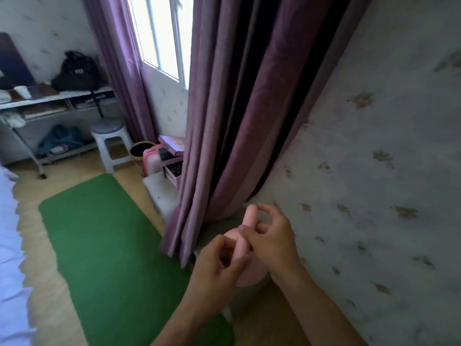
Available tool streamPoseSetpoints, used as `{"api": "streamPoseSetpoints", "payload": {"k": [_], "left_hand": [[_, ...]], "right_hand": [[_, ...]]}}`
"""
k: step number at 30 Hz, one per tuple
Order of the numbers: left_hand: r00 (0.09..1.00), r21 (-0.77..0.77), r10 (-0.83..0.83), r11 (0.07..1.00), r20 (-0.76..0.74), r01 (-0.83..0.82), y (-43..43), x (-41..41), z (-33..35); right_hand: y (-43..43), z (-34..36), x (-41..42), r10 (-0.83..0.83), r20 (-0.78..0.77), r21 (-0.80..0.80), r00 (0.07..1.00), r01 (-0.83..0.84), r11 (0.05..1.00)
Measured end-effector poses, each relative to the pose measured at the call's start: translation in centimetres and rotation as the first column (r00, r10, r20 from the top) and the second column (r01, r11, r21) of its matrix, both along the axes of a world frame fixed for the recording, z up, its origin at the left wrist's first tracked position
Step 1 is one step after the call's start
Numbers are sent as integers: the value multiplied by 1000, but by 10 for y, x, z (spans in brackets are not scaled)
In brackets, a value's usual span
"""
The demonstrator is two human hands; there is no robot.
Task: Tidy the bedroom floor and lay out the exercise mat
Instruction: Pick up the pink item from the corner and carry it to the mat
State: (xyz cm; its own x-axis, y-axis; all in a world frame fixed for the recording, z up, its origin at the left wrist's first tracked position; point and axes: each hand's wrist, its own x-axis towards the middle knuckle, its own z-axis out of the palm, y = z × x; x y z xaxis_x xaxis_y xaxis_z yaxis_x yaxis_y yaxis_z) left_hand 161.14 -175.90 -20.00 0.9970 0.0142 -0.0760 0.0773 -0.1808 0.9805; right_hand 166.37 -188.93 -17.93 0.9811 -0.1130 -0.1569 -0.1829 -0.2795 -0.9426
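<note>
— What fills the room from where you stand?

— Mostly the wallpapered wall (374,121) on the right, and the purple curtain (237,108) hanging in heavy folds beside it, right down to the floor (32,283).

— And the exercise mat (104,245)?

— It is green and lies flat and unrolled on the wooden floor, running between the pale bed edge (7,245) on the left and the foot of the curtain.

— Anything beyond it?

— A white desk (57,96) stands against the far wall with a black backpack (74,71) on top. A grey-topped stool (109,136) stands just beside the desk. Then there is a dark pot (141,149) and a stack of pinkish boxes (173,156) under the window.

— What are the hands doing?

— They are close together, low by the curtain's hem. The right hand (272,240) pinches a slim pink strip (249,216) that stands upright, with one finger laid across it. The left hand (219,260) curls its fingers round the strip's lower part.

— What is the strip attached to?

— Under the hands sits a round pink thing (252,273). It is too blurred for me to tell what it is, or whether the two join.
</note>
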Motion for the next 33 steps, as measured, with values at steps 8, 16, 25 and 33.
{"api": "streamPoseSetpoints", "payload": {"k": [8, 16, 25, 33], "left_hand": [[978, -49, 199, 979, 64, -196, 67, -60, 18], [888, -182, 453, 882, 74, -434, 169, -132, 14], [749, -217, 648, 757, 135, -616, 316, -234, 4], [667, -218, 742, 664, 68, -716, 418, -284, -3]], "right_hand": [[79, 16, -27, 232, 41, 37, 972, -234, 972], [209, 22, -78, 431, 46, 134, 901, -433, 891], [383, 17, -171, 542, -1, 168, 841, -534, 829], [500, 6, -210, 658, -40, 121, 752, -650, 750]]}}
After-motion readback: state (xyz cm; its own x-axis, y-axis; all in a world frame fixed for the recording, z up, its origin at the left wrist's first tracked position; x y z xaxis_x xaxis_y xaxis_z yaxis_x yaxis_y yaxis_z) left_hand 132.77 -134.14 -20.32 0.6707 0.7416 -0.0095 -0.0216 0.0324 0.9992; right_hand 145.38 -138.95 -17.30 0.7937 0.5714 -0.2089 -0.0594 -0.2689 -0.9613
